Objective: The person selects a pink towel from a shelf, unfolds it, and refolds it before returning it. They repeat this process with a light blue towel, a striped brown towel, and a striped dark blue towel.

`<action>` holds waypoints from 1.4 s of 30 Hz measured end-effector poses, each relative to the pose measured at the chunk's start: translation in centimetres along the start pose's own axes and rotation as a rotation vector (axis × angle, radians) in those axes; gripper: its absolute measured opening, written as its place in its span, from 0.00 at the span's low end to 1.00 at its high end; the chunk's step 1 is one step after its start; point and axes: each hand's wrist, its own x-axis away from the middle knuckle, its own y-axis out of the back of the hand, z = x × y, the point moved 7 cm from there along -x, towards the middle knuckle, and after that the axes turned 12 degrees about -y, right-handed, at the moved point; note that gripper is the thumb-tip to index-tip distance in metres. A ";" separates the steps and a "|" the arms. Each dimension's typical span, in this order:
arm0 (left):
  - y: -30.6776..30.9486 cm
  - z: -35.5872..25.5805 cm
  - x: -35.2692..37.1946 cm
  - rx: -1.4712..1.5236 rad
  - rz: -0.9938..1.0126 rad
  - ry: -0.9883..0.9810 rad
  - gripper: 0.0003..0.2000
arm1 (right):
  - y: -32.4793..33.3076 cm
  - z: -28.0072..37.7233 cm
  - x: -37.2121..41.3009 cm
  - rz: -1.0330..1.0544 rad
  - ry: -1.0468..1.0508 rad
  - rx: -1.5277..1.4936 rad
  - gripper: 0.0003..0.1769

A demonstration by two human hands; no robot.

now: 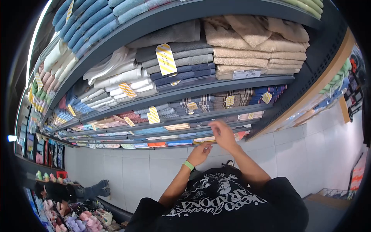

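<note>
My left hand [198, 154], with a light green wristband [189, 165], hovers in front of my chest with its fingers curled in and nothing showing in them. Just above it and to its right is my right hand [223, 135], empty, its fingers loosely bent and apart. Both are nearest the lower shelves, overlapping the folded cloths [177, 142] there. Higher up lie a stack of beige towels [241, 54] and grey towels [189, 52], with white towels [123, 75] to their left.
Striped folded towels [232, 99] fill a middle shelf, with blue towels [83, 25] at upper left. A price label [246, 74] is on the shelf edge. Another person [73, 191] stands at lower left by slippers [91, 220]. A wooden-edged shelf end [305, 94] borders the tiled floor [297, 145].
</note>
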 end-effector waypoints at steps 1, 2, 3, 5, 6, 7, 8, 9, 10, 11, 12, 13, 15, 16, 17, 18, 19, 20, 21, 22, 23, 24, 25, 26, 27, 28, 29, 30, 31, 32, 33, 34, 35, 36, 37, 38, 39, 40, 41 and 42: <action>-0.2 -0.4 -0.1 0.039 -0.027 -0.027 0.14 | 1.3 2.2 -0.7 -0.044 0.113 0.008 0.14; -0.3 -0.8 -0.3 0.077 -0.057 -0.056 0.14 | 2.1 3.7 -1.4 -0.026 0.124 0.006 0.14; -0.2 -1.1 -0.3 0.076 -0.077 -0.050 0.14 | 3.2 5.6 -1.9 -0.083 0.219 0.030 0.15; -0.6 -1.5 -0.4 0.103 -0.079 -0.004 0.13 | 4.3 7.8 -3.2 -0.127 0.321 0.051 0.16; -0.7 -1.4 -0.4 0.106 -0.094 0.000 0.13 | 4.3 8.9 -3.8 -0.117 0.415 0.097 0.17; -0.8 -1.4 -0.3 0.113 -0.118 -0.012 0.13 | 4.1 9.8 -4.1 -0.108 0.510 0.142 0.18; -0.7 -1.4 -0.3 0.119 -0.141 -0.026 0.13 | 3.9 10.1 -4.7 -0.095 0.517 0.140 0.18; -0.7 -1.3 -0.3 0.119 -0.155 -0.023 0.13 | 3.1 10.2 -5.4 -0.043 0.473 0.198 0.19; -0.7 -1.5 -0.2 0.143 -0.168 -0.025 0.13 | 2.2 10.0 -6.0 0.007 0.426 0.256 0.20; -0.7 -1.6 0.2 0.169 -0.176 -0.021 0.13 | 1.5 10.0 -6.4 0.017 0.424 0.250 0.20; -0.7 -1.5 0.4 0.166 -0.179 -0.016 0.13 | 0.6 9.9 -6.9 0.019 0.440 0.303 0.23; -0.9 -1.4 0.4 0.153 -0.164 -0.012 0.13 | -0.2 9.8 -7.2 0.020 0.456 0.358 0.26; -0.5 -1.3 -0.2 0.136 -0.147 -0.022 0.13 | -1.5 9.8 -7.6 -0.040 0.491 0.438 0.29; -0.3 -1.5 -0.3 0.141 -0.138 -0.017 0.13 | -2.1 10.1 -7.8 -0.097 0.520 0.519 0.32; -0.2 -1.6 -0.4 0.149 -0.128 -0.008 0.13 | -2.1 10.7 -7.8 -0.217 0.583 0.513 0.32; 0.0 -1.5 -0.6 0.151 -0.124 -0.007 0.13 | -2.4 10.7 -8.1 -0.217 0.579 0.515 0.32; 0.4 -1.6 -1.0 0.155 -0.116 -0.033 0.13 | -3.0 10.3 -9.0 -0.112 0.431 0.566 0.29; 0.8 -1.7 -1.5 0.159 -0.105 -0.062 0.13 | -3.5 9.5 -9.7 -0.011 0.282 0.613 0.27; 1.3 -1.8 -1.9 0.158 -0.096 -0.069 0.13 | -3.8 9.2 -10.1 -0.021 0.278 0.616 0.27; 2.0 -2.3 -2.3 0.166 -0.103 -0.066 0.13 | -3.7 9.3 -10.3 -0.097 0.308 0.589 0.25; 2.6 -2.6 -2.6 0.174 -0.112 -0.063 0.13 | -3.5 9.3 -10.5 -0.172 0.339 0.563 0.23; 3.2 -2.5 -2.9 0.172 -0.108 -0.071 0.13 | -3.6 9.1 -10.7 -0.181 0.341 0.566 0.23; 4.1 -2.6 -3.2 0.207 -0.125 -0.088 0.13 | -3.5 9.2 -10.8 -0.180 0.335 0.552 0.22; 5.1 -2.7 -3.6 0.241 -0.142 -0.106 0.14 | -3.3 9.4 -10.9 -0.179 0.330 0.538 0.21; 5.9 -3.0 -3.7 0.310 -0.147 -0.155 0.15 | -3.2 9.5 -11.1 -0.158 0.334 0.509 0.20; 6.7 -3.4 -3.9 0.311 -0.143 -0.161 0.15 | -3.2 9.8 -11.2 -0.164 0.334 0.513 0.20; 7.6 -3.7 -4.1 0.327 -0.156 -0.174 0.15 | -3.0 10.0 -11.2 -0.172 0.332 0.511 0.19; 8.4 -4.0 -4.2 0.345 -0.169 -0.183 0.15 | -3.0 10.0 -11.0 -0.177 0.326 0.509 0.18; 9.3 -4.6 -4.3 0.330 -0.182 -0.186 0.15 | -3.1 10.0 -11.0 -0.176 0.318 0.515 0.18; 9.7 -4.4 -4.4 0.336 -0.178 -0.186 0.15 | -3.1 10.0 -11.2 -0.157 0.304 0.462 0.16; 10.3 -4.1 -4.7 0.399 -0.202 -0.194 0.15 | -3.0 10.1 -11.5 -0.143 0.294 0.410 0.15; 11.0 -4.3 -5.1 0.460 -0.226 -0.205 0.15 | -2.9 10.2 -11.7 -0.152 0.294 0.414 0.15; 11.4 -4.2 -5.3 0.456 -0.222 -0.177 0.16 | -2.7 10.2 -11.9 -0.206 0.307 0.436 0.14; 11.6 -4.4 -5.6 0.456 -0.213 -0.183 0.16 | -2.6 10.1 -11.9 -0.260 0.318 0.458 0.13; 12.1 -4.7 -5.8 0.538 -0.262 -0.185 0.16 | -2.6 9.8 -12.1 -0.270 0.314 0.460 0.13; 12.6 -5.0 -6.1 0.620 -0.310 -0.185 0.16 | -2.6 9.5 -12.2 -0.291 0.319 0.478 0.13; 12.7 -5.0 -6.3 0.698 -0.325 -0.160 0.18 | -2.6 9.1 -12.2 -0.311 0.323 0.495 0.12; 12.9 -5.3 -6.5 0.698 -0.315 -0.164 0.18 | -2.6 8.9 -12.1 -0.320 0.320 0.498 0.12; 13.2 -5.4 -6.7 0.798 -0.350 -0.148 0.19 | -2.6 9.1 -11.8 -0.357 0.363 0.495 0.12; 13.4 -5.3 -6.9 0.899 -0.385 -0.131 0.20 | -2.6 9.1 -11.4 -0.393 0.407 0.493 0.11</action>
